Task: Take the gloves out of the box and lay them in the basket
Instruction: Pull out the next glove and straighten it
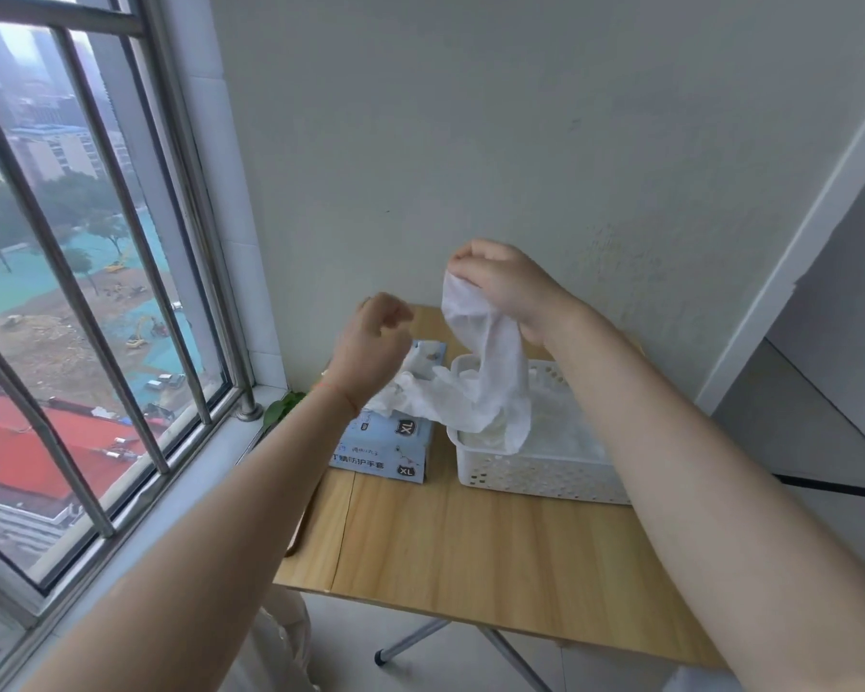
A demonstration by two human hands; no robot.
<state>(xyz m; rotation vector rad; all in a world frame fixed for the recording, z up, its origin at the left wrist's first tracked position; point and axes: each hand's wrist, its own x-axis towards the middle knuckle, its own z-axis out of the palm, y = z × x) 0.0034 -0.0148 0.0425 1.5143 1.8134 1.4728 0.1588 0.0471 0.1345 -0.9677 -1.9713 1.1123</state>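
Note:
A light blue glove box (388,449) marked XL lies on the wooden table (470,541), with white gloves bulging from its top opening. To its right stands a white perforated basket (535,474) with white gloves lying inside. My right hand (500,284) is raised above the basket and pinches a white glove (490,372), which hangs down to the basket's near left corner. Above the box, my left hand (373,342) hovers with curled fingers; whether it touches the gloves (403,392) bunched beneath it is hidden.
A barred window (96,292) and its sill run along the left, close to the table edge. A pale wall rises right behind the table. A small green plant (280,407) sits by the sill. Folding metal legs (420,636) show beneath the table.

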